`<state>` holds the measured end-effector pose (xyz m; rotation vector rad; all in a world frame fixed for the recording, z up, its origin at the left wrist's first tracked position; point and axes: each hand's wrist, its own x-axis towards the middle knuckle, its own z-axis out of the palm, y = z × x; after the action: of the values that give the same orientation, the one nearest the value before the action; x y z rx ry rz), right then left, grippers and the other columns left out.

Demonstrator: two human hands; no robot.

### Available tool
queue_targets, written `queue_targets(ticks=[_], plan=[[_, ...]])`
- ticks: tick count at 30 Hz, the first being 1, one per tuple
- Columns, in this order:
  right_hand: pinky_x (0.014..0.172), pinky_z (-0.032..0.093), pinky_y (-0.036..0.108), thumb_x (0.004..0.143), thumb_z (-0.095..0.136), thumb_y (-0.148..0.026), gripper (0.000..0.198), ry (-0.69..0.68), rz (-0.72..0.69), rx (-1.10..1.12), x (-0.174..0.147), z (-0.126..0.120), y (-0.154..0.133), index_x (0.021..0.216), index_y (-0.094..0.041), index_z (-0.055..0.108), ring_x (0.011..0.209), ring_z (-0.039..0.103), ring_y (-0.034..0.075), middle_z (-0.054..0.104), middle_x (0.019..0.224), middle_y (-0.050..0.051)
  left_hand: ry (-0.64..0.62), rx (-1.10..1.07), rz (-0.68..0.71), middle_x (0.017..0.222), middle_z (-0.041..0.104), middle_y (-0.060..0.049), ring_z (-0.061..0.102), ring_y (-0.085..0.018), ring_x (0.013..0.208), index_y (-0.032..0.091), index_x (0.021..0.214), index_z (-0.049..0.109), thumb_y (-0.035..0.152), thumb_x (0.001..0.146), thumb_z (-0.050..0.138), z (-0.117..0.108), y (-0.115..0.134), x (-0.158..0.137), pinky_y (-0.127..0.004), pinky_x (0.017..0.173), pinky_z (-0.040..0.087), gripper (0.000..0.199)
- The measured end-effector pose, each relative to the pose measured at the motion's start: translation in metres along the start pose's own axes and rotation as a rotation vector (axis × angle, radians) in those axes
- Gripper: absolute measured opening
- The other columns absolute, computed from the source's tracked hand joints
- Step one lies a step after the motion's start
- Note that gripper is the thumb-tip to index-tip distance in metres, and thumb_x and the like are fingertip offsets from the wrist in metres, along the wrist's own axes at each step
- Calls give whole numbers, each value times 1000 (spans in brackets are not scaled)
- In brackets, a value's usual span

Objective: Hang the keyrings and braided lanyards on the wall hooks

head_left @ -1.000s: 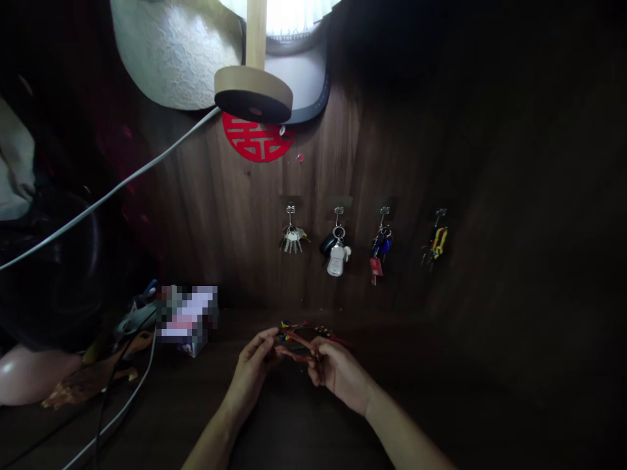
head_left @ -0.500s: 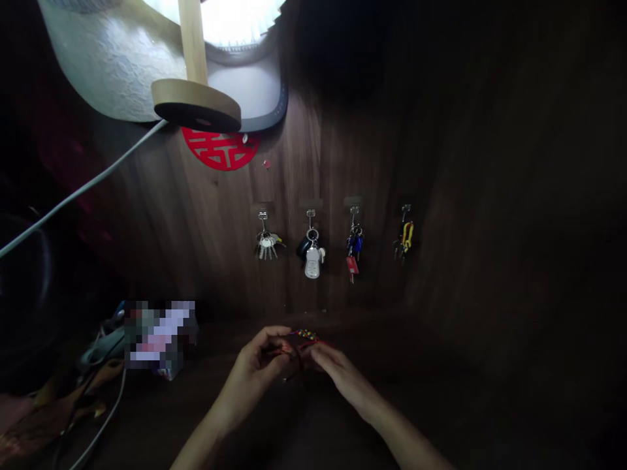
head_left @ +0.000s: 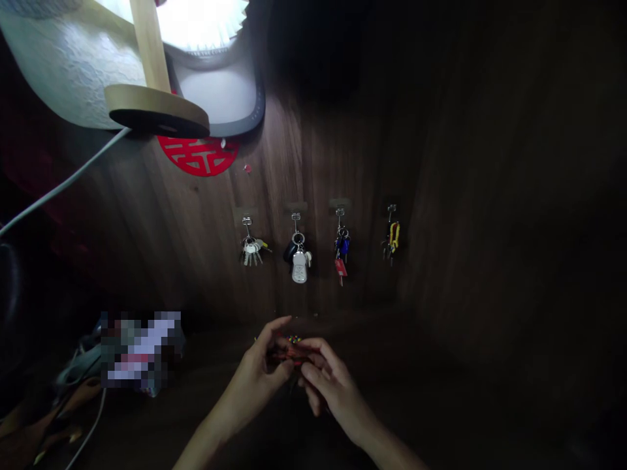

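Note:
My left hand (head_left: 259, 365) curls around a bundle of red cord (head_left: 294, 356), its forefinger raised and its thumb underneath. From the right, my right hand (head_left: 327, 373) pinches the same bundle between thumb and fingers. Small multicoloured beads (head_left: 294, 339) show at the far side of the bundle, between the two hands. Fingers and dim light hide much of the cord. Beyond the hands, key bunches hang from hooks on the wood panel: plain keys (head_left: 253, 250), a silver remote fob (head_left: 300, 266), blue and red tags (head_left: 341, 267), and a yellow strap (head_left: 394, 236).
A lit lamp with a round wooden base (head_left: 157, 111) hangs over pale caps (head_left: 218, 91) at upper left, its white cable (head_left: 68, 179) running left. A red round paper-cut (head_left: 200, 156) is on the panel. At lower left are a blurred-out packet (head_left: 144, 352) and another cable (head_left: 95, 424).
My right hand has closed in on the bundle and its fingers have curled. The beads have sunk behind the fingers. The wall and lamp have shifted left in view.

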<state>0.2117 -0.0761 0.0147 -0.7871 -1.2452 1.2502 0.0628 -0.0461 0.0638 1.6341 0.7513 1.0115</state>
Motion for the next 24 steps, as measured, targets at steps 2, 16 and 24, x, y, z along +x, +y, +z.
queue_targets(ticks=[2,16,24], plan=[[34,23,16,78,60,-47,33,44,-29,-59,0,-3,0,98,-23,49,35,29,1,57,69,-5,11,-17,-5,85,63,-3,59,-17,82,23,126,44,19,72,62,2,-1,2,-28,77,47,57],[50,38,22,77,60,-47,28,223,-142,-278,1,-34,-15,76,-19,60,52,49,10,56,58,-2,11,-163,-38,94,62,-5,60,-18,84,22,126,42,26,72,65,19,-7,16,-33,78,49,59],[38,28,19,72,65,-51,33,445,-205,-186,18,-77,-36,80,-19,60,47,44,8,58,62,0,158,-21,-118,100,66,-8,63,-20,88,22,120,50,39,68,69,8,-41,7,-31,79,50,58]])
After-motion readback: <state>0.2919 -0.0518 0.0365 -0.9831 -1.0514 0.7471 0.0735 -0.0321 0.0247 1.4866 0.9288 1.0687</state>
